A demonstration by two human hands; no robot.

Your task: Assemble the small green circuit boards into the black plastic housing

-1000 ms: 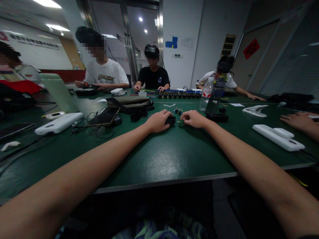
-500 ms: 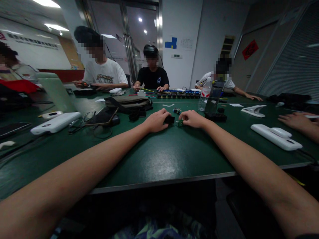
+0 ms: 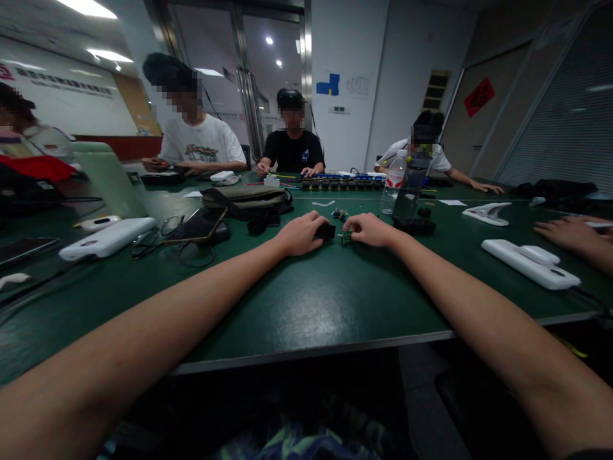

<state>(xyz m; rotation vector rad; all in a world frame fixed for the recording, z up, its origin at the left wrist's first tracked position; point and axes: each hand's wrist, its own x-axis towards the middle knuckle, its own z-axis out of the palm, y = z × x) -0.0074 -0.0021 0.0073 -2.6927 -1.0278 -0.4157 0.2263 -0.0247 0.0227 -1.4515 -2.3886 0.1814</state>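
My left hand [image 3: 302, 234] is closed on a small black box-like part [image 3: 326, 232] just above the green table [image 3: 306, 313]. To its right, my right hand [image 3: 371, 229] pinches a small green circuit board [image 3: 346, 237] between thumb and fingers. A gap separates the black part from the board. Behind the two hands, a little cluster of blue and metallic parts [image 3: 340, 214] lies on the table. The fingertips of both hands are partly hidden.
A grey-brown bag [image 3: 249, 195], a phone [image 3: 197, 225] and a white device [image 3: 108, 237] lie left. Bottles [image 3: 410, 188], a black tray [image 3: 414, 226] and a white device [image 3: 530, 263] stand or lie right. Other people sit around the table; another person's hand [image 3: 565, 233] rests at far right.
Both of my hands stay nearly where they were, with the same parts held. Across the table, the heads of the people have shifted slightly.
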